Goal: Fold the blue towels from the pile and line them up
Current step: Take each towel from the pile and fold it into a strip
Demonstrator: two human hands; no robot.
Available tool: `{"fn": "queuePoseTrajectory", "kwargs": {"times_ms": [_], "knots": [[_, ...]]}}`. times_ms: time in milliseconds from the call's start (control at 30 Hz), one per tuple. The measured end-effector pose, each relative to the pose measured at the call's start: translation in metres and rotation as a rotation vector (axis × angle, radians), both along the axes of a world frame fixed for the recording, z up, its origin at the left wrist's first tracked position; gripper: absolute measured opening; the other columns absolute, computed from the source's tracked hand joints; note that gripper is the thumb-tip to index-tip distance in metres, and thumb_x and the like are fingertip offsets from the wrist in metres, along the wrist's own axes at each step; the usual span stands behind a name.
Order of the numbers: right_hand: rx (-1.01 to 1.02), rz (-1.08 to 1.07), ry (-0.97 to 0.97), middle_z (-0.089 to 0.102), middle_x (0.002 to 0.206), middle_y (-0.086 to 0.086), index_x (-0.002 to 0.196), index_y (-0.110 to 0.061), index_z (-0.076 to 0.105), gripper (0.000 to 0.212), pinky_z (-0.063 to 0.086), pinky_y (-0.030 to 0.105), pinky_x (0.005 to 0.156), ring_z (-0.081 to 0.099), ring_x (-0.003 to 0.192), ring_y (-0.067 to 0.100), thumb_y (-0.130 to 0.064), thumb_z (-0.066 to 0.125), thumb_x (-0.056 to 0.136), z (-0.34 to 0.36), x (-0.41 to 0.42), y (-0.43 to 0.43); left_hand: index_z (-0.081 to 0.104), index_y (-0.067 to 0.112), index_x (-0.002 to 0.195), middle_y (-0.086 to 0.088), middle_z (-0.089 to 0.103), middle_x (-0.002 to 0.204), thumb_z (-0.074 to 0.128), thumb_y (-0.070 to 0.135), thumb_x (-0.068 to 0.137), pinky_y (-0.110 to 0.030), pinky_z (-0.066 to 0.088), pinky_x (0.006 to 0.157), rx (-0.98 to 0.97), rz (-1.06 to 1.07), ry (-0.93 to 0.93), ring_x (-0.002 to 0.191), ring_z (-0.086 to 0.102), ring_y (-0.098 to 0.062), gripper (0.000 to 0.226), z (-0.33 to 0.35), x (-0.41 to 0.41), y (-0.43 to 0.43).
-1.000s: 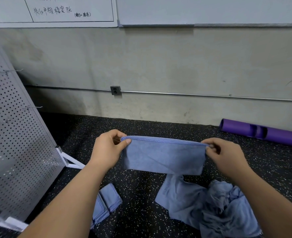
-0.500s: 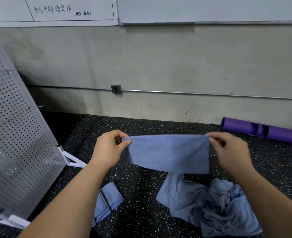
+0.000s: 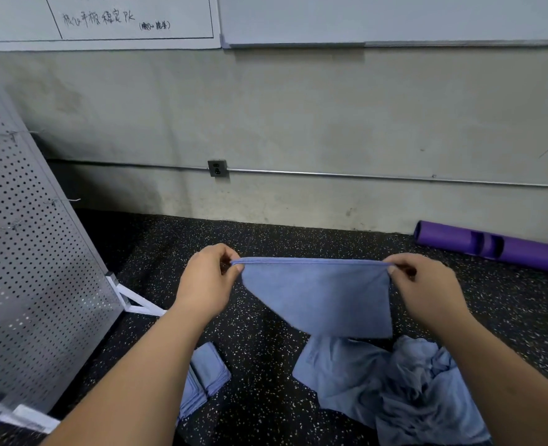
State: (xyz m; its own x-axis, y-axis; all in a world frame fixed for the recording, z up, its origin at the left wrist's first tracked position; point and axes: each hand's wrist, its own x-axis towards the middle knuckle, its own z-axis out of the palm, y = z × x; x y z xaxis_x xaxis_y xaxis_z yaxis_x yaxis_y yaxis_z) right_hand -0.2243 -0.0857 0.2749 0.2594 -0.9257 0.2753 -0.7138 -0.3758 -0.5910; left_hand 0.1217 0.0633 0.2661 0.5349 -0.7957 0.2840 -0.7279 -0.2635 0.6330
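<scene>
A: How are the left hand and right hand occupied?
B: The top corners of a blue towel are pinched, one by each; it is held above the floor, hemmed edge pulled straight, cloth hanging smooth.
A: What is seen beneath?
B: A crumpled pile is spread at right; folded towels are stacked at left.

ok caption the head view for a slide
Left hand and right hand pinch the top corners of a blue towel above the crumpled pile, folded towels at left.

Left hand and right hand each pinch the towel.
</scene>
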Motion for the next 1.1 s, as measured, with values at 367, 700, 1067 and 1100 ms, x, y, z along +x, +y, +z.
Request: {"fn": "queuePoseTrajectory", "kwargs": {"times_ms": [367,700,1067,1100], "knots": [[0.082,-0.03,-0.411,0.065,0.095,-0.002,0.111,-0.027,0.057,0.015,0.042,0.035,0.069,0.059,0.086,0.017,-0.024,0.042,0.112,-0.003,0.021,0.005,0.059,0.018,0.106,-0.005,0.064,0.099,0.058,0.031,0.108,-0.035,0.045,0.077,-0.221,-0.004,0.614,0.086,0.056,-0.017,0.013,0.0,-0.019,-0.015],[-0.094,-0.205,-0.549,0.068,0.095,-0.002,0.115,-0.034,0.058,0.011,0.045,0.037,0.085,0.06,0.089,0.021,-0.035,0.047,0.111,0.011,0.035,0.018,0.048,0.022,0.111,0.007,0.061,0.082,0.049,0.035,0.111,-0.019,0.036,0.06,-0.44,0.188,0.248,0.072,0.057,-0.003,0.013,0.021,-0.051,-0.014],[0.799,0.162,-0.779,0.078,0.115,0.017,0.122,0.0,0.074,0.027,0.06,0.038,0.084,0.077,0.107,0.032,-0.018,0.064,0.104,0.004,0.018,0.008,0.066,0.011,0.077,-0.004,0.067,0.077,0.076,0.041,0.097,-0.035,0.044,0.07,-0.191,0.219,0.895,0.073,0.054,-0.023,0.037,-0.008,-0.035,-0.028],[0.794,0.128,-0.815,0.079,0.113,0.018,0.12,0.0,0.074,0.026,0.061,0.038,0.082,0.077,0.105,0.032,-0.018,0.064,0.104,0.001,0.018,0.005,0.062,0.013,0.076,-0.006,0.058,0.076,0.074,0.039,0.099,-0.034,0.037,0.068,-0.161,0.229,0.893,0.074,0.046,-0.022,0.037,-0.008,-0.036,-0.027]]}}
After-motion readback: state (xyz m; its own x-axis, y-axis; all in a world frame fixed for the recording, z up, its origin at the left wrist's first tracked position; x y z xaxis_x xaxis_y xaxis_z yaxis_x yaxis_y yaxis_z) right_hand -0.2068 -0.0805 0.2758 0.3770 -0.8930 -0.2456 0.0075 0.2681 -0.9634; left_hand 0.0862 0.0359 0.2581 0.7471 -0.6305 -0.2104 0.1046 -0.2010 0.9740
